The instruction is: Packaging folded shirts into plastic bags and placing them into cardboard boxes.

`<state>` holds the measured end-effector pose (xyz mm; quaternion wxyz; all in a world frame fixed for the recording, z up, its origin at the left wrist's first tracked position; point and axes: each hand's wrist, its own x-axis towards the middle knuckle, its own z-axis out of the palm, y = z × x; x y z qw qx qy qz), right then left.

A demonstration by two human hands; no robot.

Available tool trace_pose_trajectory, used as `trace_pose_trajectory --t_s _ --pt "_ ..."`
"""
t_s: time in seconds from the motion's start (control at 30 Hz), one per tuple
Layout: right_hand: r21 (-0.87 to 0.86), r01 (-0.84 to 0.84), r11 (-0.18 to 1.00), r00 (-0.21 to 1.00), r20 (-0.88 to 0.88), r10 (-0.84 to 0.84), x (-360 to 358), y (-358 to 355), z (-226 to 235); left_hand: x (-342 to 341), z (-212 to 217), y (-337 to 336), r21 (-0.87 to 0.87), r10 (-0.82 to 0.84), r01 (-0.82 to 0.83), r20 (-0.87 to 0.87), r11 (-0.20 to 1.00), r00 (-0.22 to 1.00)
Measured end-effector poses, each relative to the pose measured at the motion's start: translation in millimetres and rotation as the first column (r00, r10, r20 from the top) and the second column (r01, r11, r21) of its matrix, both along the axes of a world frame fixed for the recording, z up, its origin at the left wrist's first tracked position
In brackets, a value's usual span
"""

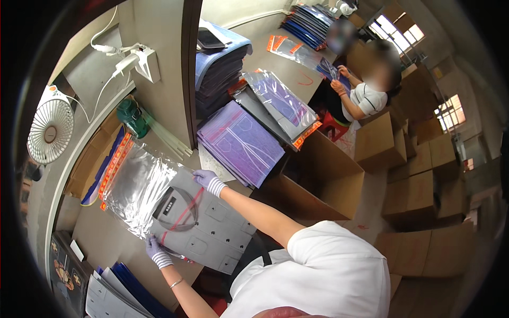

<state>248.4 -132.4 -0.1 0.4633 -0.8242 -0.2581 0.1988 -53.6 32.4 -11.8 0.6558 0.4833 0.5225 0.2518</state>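
My left hand (157,251), in a striped knit glove, grips the near edge of a grey folder-like item (209,233). My right hand (208,180), gloved too, holds its far edge. The grey item has a dark curved handle shape and a red line on it, and its upper end sits inside a clear plastic bag (135,185) with an orange strip along the far side. Both lie flat on the brown worktable (101,244).
Purple bagged stacks (241,142) and blue folders (217,74) lie beyond. An open cardboard box (323,180) stands at right. A white fan (50,131), a green bottle (131,117), grey sheets (114,294) sit around. Another person (366,98) works at the far table.
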Motion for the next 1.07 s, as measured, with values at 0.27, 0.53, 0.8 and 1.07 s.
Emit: trace_pose_trajectory --t_s 0.27,0.53,0.8,1.07 --pt "0.189 0.040 0.981 0.979 -0.202 -0.001 -3.8 -11.8 10.9 -2.0 -2.5 -28.1 0.148 0.204 -0.193 -0.064 0.970 0.977" --pt "0.071 0.118 0.991 0.983 -0.149 -0.106 -13.6 -37.1 -5.1 -6.9 2.8 -33.6 -0.130 0.168 -0.149 0.148 0.980 0.975" --pt "-0.023 0.218 0.976 0.976 0.031 -0.218 -31.9 -29.2 20.6 5.3 45.9 -10.0 0.067 0.126 -0.127 0.015 0.990 0.992" --pt "-0.025 0.136 0.990 0.987 -0.083 -0.138 -62.3 -87.8 -3.6 -46.9 3.4 -32.1 -0.172 0.030 -0.024 0.031 0.985 0.999"
